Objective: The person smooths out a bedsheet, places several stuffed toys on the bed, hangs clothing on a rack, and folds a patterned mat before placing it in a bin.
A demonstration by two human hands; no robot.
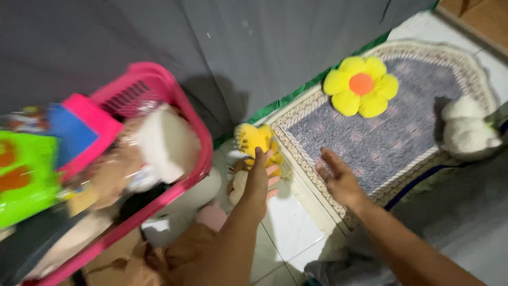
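At the far left a pink plastic basket stands tilted and crammed with toys, among them a blue and pink block, a green piece and a pale soft shape. Just right of its rim, on the white tiled floor, lies a yellow plush toy, its long axis running roughly away from the camera toward the dark grey curtain. The left hand reaches over the toy's near end, fingers curled onto it; whether they pinch it fully I cannot tell. The right hand hovers to the right, fingers spread and holding nothing, above the edge of a patterned rug. The left hand is plainly the nearer one. Farther right on the rug sit a yellow flower cushion and a white plush animal
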